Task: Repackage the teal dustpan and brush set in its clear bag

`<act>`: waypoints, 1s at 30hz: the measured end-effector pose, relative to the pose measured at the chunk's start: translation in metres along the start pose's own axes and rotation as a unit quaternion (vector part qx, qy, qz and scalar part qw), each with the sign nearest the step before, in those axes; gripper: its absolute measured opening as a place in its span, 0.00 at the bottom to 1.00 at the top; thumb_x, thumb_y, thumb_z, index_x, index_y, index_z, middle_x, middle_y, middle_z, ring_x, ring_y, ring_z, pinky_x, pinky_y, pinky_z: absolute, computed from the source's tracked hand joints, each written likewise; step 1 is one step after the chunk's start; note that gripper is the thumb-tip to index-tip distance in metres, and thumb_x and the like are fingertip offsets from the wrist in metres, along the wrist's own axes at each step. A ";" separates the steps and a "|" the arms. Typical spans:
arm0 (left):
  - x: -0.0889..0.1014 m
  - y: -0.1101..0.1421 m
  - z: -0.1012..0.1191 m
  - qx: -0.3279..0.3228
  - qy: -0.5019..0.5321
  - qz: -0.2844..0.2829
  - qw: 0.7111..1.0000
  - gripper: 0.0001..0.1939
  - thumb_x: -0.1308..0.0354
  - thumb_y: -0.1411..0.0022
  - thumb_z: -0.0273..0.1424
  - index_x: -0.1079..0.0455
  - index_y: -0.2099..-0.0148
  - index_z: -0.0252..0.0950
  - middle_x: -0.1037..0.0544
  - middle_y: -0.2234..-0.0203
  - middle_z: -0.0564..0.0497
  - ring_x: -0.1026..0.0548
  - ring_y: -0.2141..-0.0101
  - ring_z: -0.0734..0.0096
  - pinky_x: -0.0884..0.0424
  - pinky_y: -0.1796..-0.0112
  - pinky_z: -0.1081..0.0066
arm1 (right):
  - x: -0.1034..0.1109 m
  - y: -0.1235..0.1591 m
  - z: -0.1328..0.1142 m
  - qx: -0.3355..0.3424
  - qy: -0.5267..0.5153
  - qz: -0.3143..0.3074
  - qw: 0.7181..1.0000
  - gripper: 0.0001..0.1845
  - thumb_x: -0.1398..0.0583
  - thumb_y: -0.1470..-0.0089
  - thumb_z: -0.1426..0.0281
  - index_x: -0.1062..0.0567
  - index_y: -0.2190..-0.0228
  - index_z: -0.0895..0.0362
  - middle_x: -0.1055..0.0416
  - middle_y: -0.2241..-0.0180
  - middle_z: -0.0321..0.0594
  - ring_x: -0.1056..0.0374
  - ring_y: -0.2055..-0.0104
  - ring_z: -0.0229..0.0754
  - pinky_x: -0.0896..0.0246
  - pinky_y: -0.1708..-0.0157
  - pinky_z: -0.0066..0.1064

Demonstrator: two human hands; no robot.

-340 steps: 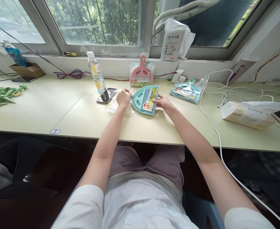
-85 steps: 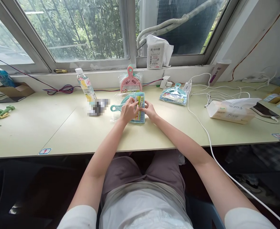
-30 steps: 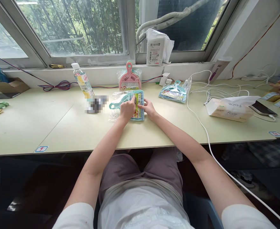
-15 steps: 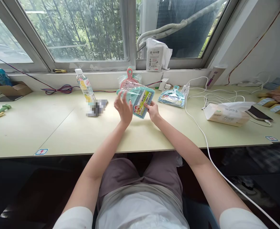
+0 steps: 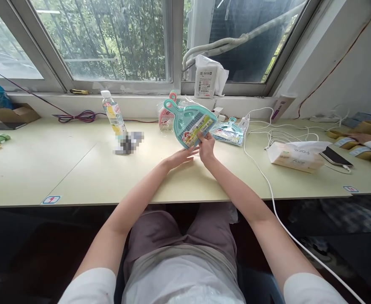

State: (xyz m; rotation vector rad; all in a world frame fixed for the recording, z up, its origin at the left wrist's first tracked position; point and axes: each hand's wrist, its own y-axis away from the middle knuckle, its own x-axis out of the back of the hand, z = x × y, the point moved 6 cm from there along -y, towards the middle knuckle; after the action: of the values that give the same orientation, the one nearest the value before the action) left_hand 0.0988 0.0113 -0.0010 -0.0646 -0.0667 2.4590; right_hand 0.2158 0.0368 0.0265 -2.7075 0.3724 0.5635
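Note:
A mint-green mini dustpan set (image 5: 185,116) in clear wrap, with a blue-grey brush and a yellow label, is held tilted above the table, its looped handle to the upper left. My right hand (image 5: 207,148) pinches its lower right edge, thumb on the label. Beneath the lower edge, my left hand (image 5: 179,159) stretches its fingers out; whether they touch the wrap I cannot tell. Behind it stands a pink wrapped dustpan set (image 5: 165,117), partly hidden. To the right lies a second mint-green wrapped set (image 5: 230,133).
A drink bottle (image 5: 114,114) stands left of my hands beside a blurred-out item (image 5: 128,143). On the right are a tissue pack (image 5: 294,158), a phone (image 5: 335,156) and white cables (image 5: 261,169). Another person's hand (image 5: 367,138) rests at the far right.
The held dustpan set has turned so its handle points up and left. My left hand has dropped from its upper left side to below its lower edge.

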 end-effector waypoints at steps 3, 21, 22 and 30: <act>-0.001 -0.001 -0.001 0.024 0.026 0.032 0.999 0.19 0.50 0.28 0.40 0.29 0.39 0.48 0.26 0.40 0.46 0.31 0.38 0.66 0.38 0.37 0.53 | 0.000 0.000 -0.001 -0.014 -0.014 0.005 1.000 0.18 0.36 0.50 0.65 0.25 0.56 0.54 0.21 0.54 0.44 0.27 0.47 0.49 0.27 0.49 0.41; 0.000 0.000 0.018 -0.097 0.176 0.124 0.972 0.23 0.33 0.41 0.40 0.27 0.44 0.41 0.32 0.36 0.45 0.40 0.33 0.50 0.38 0.39 0.53 | -0.007 0.001 -0.008 -0.026 -0.109 -0.002 0.994 0.13 0.38 0.47 0.71 0.25 0.57 0.55 0.21 0.61 0.40 0.25 0.52 0.44 0.26 0.50 0.37; 0.003 0.000 0.020 -0.109 0.178 0.136 0.968 0.24 0.33 0.41 0.42 0.27 0.44 0.41 0.31 0.37 0.45 0.39 0.34 0.50 0.37 0.39 0.53 | -0.008 0.002 -0.006 -0.033 -0.112 -0.004 0.993 0.14 0.38 0.47 0.71 0.25 0.57 0.55 0.21 0.60 0.41 0.25 0.52 0.44 0.26 0.50 0.37; 0.025 0.011 0.031 -0.141 0.222 0.183 0.947 0.19 0.31 0.45 0.30 0.25 0.51 0.33 0.21 0.48 0.43 0.30 0.40 0.53 0.36 0.39 0.58 | -0.021 0.020 0.013 -0.070 -0.110 0.000 0.992 0.16 0.38 0.47 0.72 0.26 0.55 0.55 0.21 0.56 0.41 0.25 0.49 0.44 0.27 0.48 0.37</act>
State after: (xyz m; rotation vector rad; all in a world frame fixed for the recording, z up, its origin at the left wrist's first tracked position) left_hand 0.0704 0.0175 0.0284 -0.8189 -0.2263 2.7190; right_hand 0.1860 0.0276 0.0188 -2.7378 0.2851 0.9088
